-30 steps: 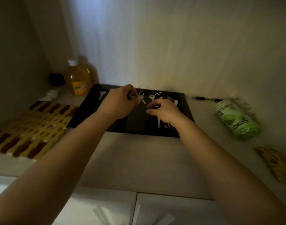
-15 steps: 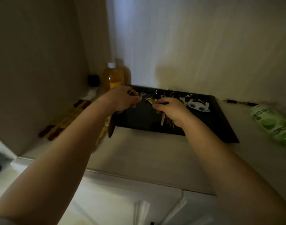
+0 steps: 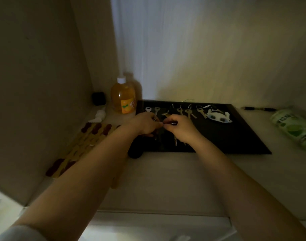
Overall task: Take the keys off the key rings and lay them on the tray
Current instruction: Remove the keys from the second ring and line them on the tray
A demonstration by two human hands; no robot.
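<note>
A black tray [image 3: 235,136] lies on the counter against the wall. Several loose keys [image 3: 188,112] rest in a row along its far edge, beside a white furry keychain charm [image 3: 218,116]. My left hand [image 3: 145,125] and my right hand [image 3: 181,130] meet over the tray's left half, fingertips together, pinching a key ring [image 3: 168,122] between them. More keys [image 3: 175,141] hang down below my right hand. The ring itself is mostly hidden by my fingers in the dim light.
An orange liquid bottle [image 3: 123,96] stands left of the tray, with a small black object [image 3: 98,98] and a white tube [image 3: 98,116] near it. A yellow-and-red mat [image 3: 86,145] lies at left. A green can [image 3: 295,126] and a pen [image 3: 258,108] lie at right.
The view has swung, so the tray now sits more to the right. My hands have closed together on the key ring, lower over the tray's left half.
</note>
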